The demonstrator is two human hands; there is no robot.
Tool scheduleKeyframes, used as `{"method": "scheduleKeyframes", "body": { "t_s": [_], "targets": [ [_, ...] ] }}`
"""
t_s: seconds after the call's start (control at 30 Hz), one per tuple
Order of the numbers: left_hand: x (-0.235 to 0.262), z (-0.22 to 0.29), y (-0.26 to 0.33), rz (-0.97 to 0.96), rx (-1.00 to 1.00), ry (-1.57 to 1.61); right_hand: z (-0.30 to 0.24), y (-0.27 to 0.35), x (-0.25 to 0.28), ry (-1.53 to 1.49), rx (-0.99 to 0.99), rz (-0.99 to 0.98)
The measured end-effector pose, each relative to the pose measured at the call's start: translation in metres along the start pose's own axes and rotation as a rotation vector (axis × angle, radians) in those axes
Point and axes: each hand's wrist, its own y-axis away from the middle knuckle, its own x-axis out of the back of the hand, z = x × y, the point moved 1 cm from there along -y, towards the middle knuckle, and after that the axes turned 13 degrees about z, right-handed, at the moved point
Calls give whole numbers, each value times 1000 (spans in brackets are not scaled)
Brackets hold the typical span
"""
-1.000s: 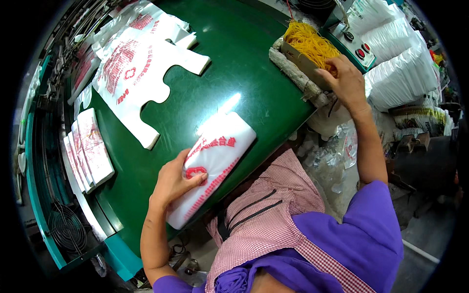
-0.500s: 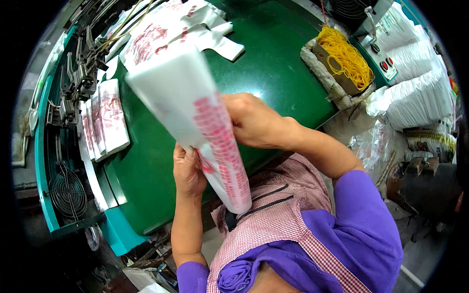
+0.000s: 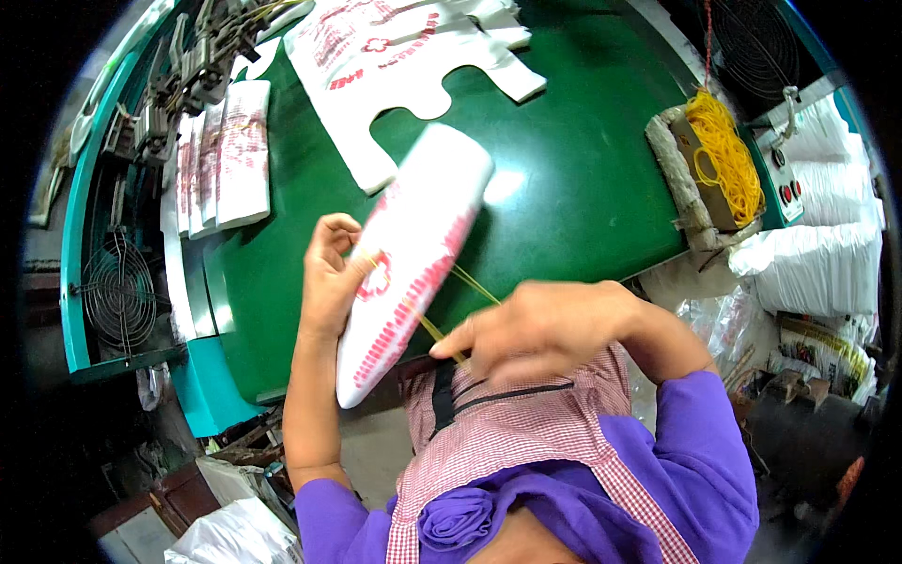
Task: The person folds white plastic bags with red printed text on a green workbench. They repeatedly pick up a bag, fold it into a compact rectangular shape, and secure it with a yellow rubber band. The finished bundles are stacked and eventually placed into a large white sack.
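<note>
The left hand [image 3: 331, 273] is gripping a folded bundle of white plastic bags [image 3: 413, 254] with red print, and is holding it tilted above the near edge of the green surface [image 3: 573, 179]. The right hand [image 3: 531, 329] is closed around a yellow rubber band [image 3: 465, 282], which is stretching from the fingers to the bundle. A box of yellow rubber bands [image 3: 723, 155] is standing at the right side of the surface. Flat bags [image 3: 404, 56] are lying at the far side.
</note>
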Motion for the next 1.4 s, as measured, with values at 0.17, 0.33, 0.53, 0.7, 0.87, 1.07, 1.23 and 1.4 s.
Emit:
{"method": "scheduleKeyframes", "body": {
  "t_s": [0.17,0.33,0.53,0.7,0.87,1.07,1.23,1.4],
  "targets": [
    [7,13,-18,25,-143,82,59,-39,1,-111,-320,470],
    [23,36,-61,46,-92,-400,91,-105,-17,315,-55,282],
    [111,10,-186,464,-625,-1143,172,-149,87,1279,-352,338],
    [75,-6,-125,91,-827,-1165,157,-110,80,1309,-322,103],
    [41,-16,25,-674,-586,-1083,79,-13,39,645,-249,89],
    [70,-33,76,-570,-689,-1097,31,112,35,1170,-409,-258],
    [54,-28,36,-344,-544,-658,33,122,43,852,-275,134],
    [-27,-11,-29,-263,-464,-717,54,58,66,509,-107,248]
  ]
}}
